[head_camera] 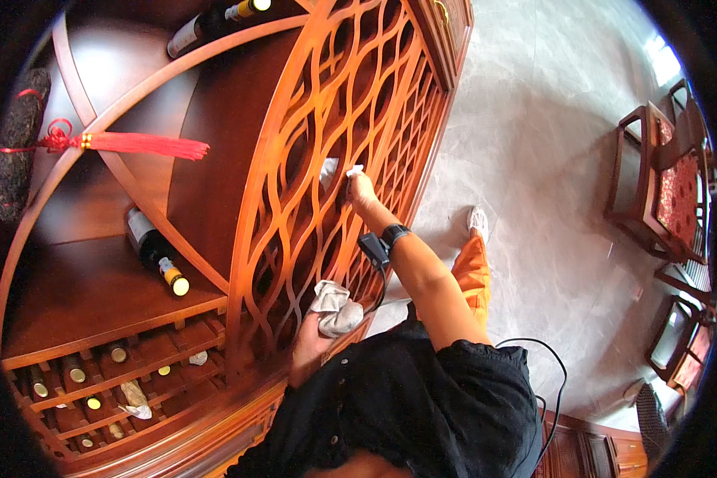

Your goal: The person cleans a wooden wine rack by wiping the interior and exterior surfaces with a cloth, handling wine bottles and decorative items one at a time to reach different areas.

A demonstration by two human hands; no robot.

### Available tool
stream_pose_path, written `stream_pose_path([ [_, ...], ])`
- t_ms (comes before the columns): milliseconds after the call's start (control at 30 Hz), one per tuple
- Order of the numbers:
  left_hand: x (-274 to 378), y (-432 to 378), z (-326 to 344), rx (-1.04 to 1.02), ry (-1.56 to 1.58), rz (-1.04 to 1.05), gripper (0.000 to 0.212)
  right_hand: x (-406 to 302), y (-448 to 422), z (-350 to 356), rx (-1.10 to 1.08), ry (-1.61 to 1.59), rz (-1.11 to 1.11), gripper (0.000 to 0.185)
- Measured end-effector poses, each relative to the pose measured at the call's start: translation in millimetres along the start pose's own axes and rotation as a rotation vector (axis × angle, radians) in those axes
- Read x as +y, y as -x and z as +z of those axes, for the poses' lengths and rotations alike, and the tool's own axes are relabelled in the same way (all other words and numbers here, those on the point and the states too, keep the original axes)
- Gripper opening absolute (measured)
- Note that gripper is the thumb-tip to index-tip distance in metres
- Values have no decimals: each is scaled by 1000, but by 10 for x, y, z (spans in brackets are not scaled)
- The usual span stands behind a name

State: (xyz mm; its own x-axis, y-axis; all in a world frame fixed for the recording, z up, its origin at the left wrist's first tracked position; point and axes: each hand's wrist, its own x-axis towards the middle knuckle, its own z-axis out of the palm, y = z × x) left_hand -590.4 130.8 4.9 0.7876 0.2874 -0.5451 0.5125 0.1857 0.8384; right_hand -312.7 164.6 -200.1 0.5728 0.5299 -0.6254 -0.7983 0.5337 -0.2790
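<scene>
My left hand [312, 342] holds a bunched light grey cloth [337, 309] close to the lower part of a wooden lattice [287, 221]. Further up, my right hand [361, 190] is at the lattice, its fingers closed around a small white cloth [354, 171]; the fingertips are partly hidden. Another pale, whitish patch [328, 172] shows through a lattice opening beside this hand; whether it belongs to the same cloth, I cannot tell. A black band with a small device [375, 248] and a cable is on my right wrist.
Left of the lattice, a wooden cabinet has curved dividers [128, 179], wine bottles [152, 245], a red tassel [149, 145] and a dark, rough, long object [19, 143]. A bottle rack [119, 373] lies below. Wooden chairs [651, 179] stand at the right on a grey floor [532, 239]. A cable [564, 370] hangs by my side.
</scene>
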Motion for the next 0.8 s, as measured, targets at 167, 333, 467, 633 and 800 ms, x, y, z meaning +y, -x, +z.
stream_pose_path([
  [167,-12,-133,23,-18,145,-63,32,2,22,-17,-36,66,73,23],
  [333,35,-331,38,-101,-28,-74,31,39,-199,-267,-22,144,-19,19],
  [467,-345,-656,-283,28,718,-430,32,13,-254,-444,35,248,-89,20],
  [633,-29,-480,164,30,271,-194,32,-440,547,-270,-199,2205,-891,19],
  [800,-200,-803,56,36,628,-401,36,-359,147,-870,-112,2241,-709,19],
])
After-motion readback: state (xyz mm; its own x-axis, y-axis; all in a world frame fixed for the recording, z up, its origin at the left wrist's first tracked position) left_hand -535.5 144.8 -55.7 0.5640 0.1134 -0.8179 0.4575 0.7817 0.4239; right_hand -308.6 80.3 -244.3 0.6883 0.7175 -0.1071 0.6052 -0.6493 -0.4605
